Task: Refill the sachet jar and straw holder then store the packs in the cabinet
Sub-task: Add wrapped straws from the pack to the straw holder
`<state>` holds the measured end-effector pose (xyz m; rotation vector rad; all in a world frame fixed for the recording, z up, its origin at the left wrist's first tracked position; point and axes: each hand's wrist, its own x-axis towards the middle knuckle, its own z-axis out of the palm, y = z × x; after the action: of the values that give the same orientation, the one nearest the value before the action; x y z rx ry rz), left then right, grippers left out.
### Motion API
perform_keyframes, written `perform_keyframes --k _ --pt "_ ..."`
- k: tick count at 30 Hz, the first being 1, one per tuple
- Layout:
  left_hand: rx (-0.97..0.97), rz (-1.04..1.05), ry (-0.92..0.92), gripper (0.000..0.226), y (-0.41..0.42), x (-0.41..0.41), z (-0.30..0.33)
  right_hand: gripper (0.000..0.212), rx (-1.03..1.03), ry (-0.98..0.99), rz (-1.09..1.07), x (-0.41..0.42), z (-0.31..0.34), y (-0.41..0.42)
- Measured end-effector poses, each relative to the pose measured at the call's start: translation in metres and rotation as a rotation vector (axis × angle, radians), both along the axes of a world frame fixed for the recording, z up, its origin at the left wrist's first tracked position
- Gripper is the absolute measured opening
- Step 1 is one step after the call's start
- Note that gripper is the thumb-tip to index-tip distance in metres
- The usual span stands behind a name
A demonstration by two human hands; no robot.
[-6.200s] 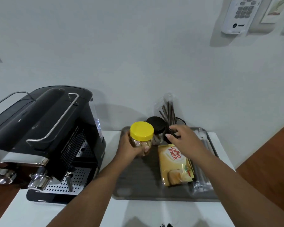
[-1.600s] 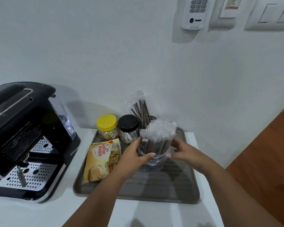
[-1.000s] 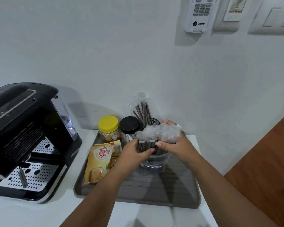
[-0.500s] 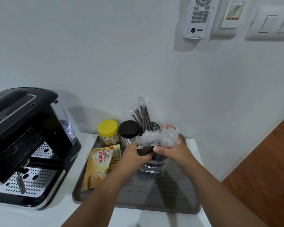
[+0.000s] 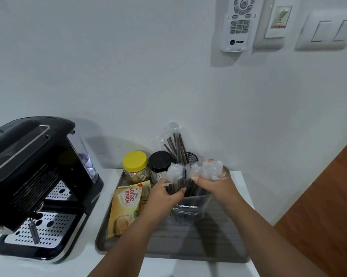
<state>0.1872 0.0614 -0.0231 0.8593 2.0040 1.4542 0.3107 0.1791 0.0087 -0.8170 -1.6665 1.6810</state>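
- head view: the left hand (image 5: pixel 164 198) is closed around a bunch of wrapped straws (image 5: pixel 176 176), and the right hand (image 5: pixel 214 186) grips the other part of the same bunch, so the two hands part it over the clear pack (image 5: pixel 190 206) standing on the grey tray (image 5: pixel 188 248).
- head view: the straw holder (image 5: pixel 191 157), a dark mesh cup with a few straws in it, stands at the back of the tray, just behind the hands.
- head view: the sachet jar (image 5: pixel 135 166) with a yellow lid sits at the tray's back left beside a black-lidded jar (image 5: pixel 160 163); the coffee mate pack (image 5: pixel 126 208) lies flat on the left of the tray, near the coffee machine (image 5: pixel 36 176) on the counter (image 5: pixel 72 266).
- judgement: the straw refill looks in hand; the next move calls for lifting one handful clear of the pack and lowering it upright into the holder without tipping it.
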Motion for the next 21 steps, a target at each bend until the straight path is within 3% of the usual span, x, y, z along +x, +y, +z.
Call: perform_keyframes --k 3,7,14,17,21 --pt "-0.014 0.012 0.013 0.016 0.002 0.002 0.000 0.035 0.002 0.004 0.006 -0.001 0.001 -0.003" --pt "-0.015 0.032 -0.040 0.030 0.004 0.001 0.000 0.037 0.048 0.014 0.080 -0.001 0.004 -0.004" --pt "0.024 0.090 0.019 0.035 0.008 0.005 0.007 0.056 0.008 0.078 0.198 -0.005 0.004 -0.010" --pt "0.063 0.089 -0.001 0.047 0.006 0.008 0.005 0.046 0.038 0.065 0.090 -0.009 -0.002 -0.013" --pt "0.123 0.138 -0.066 0.032 0.003 0.012 0.000 0.031 0.071 0.058 -0.013 -0.007 -0.005 -0.012"
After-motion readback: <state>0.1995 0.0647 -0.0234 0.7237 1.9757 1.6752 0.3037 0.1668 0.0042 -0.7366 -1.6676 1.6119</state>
